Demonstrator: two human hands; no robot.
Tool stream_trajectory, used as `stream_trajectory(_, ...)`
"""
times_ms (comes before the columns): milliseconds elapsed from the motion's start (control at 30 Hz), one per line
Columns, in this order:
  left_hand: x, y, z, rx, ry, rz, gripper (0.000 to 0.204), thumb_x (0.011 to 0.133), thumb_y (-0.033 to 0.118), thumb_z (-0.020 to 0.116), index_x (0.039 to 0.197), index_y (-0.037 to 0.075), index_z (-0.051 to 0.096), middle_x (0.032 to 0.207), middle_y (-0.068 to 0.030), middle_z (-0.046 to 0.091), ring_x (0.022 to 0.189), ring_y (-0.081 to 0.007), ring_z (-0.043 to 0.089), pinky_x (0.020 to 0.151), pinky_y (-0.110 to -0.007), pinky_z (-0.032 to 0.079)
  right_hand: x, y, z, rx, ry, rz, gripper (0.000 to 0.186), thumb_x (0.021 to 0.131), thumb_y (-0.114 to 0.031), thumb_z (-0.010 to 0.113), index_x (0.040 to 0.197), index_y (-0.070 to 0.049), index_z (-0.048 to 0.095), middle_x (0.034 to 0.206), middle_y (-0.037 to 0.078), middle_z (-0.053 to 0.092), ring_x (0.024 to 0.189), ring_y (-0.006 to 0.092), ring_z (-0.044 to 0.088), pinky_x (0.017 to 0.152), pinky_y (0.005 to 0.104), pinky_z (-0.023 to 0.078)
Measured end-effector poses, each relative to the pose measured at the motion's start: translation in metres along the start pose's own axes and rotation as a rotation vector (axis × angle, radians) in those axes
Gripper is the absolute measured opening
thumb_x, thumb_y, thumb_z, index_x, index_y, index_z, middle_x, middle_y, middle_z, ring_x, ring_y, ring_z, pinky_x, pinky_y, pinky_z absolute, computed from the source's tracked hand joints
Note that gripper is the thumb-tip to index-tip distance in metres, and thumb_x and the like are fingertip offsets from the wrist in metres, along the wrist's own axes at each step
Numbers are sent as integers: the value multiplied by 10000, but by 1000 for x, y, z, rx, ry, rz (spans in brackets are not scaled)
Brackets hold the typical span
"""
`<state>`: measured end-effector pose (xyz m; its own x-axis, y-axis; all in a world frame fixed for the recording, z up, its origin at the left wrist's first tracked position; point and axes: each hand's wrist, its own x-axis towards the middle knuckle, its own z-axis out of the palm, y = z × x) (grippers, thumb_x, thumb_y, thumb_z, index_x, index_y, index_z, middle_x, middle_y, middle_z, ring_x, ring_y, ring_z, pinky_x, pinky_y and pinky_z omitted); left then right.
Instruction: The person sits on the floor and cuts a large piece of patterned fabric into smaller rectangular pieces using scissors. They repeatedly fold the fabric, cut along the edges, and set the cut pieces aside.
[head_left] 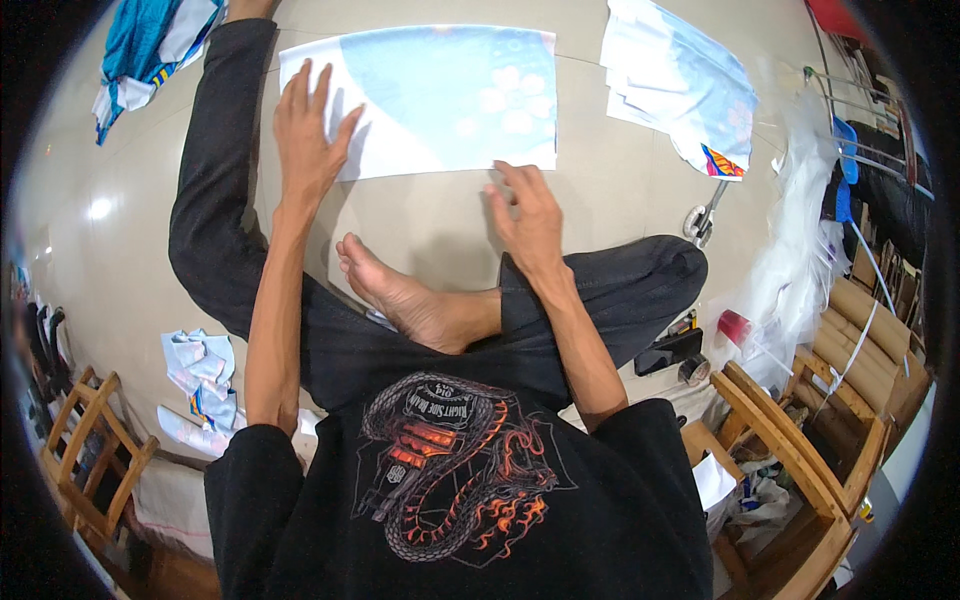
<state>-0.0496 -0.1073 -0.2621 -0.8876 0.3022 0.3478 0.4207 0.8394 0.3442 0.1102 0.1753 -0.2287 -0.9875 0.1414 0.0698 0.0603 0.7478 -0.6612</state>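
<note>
A light blue and white printed fabric piece with pale flower shapes lies flat on the floor in front of me. My left hand is over its left edge, fingers spread, the tips at the white part. Close to the near right edge of the fabric is my right hand, its fingers apart and slightly bent, with nothing in them. Whether its fingertips touch the fabric I cannot tell. At the far right lies a stack of similar fabric pieces, and metal scissors rest by its near end.
Teal printed fabric lies at the far left, crumpled pale cloth near my left side. My bare foot is between my arms. Clear plastic sheeting, a black phone-like object and a wooden frame are on the right.
</note>
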Motion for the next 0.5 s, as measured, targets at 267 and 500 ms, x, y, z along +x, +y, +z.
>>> stream_trajectory(267,-6,7,66,149,-153,-24,989,922,768,554,1636,115,350,1722,-202,207,1601,-428,96,1236,-699,33,8,-1,-3,-130,-18,263,442,980,-305,697,1308,-14,639,1032,174,636,854,354,664,710,470,527)
stream_trajectory(500,-1,3,68,177,-126,-75,989,924,778,533,1649,137,329,1732,-188,186,1611,-399,79,1240,-695,8,34,-4,22,-178,97,-79,508,941,-302,739,1329,5,621,1326,202,573,1263,369,517,1020,522,406)
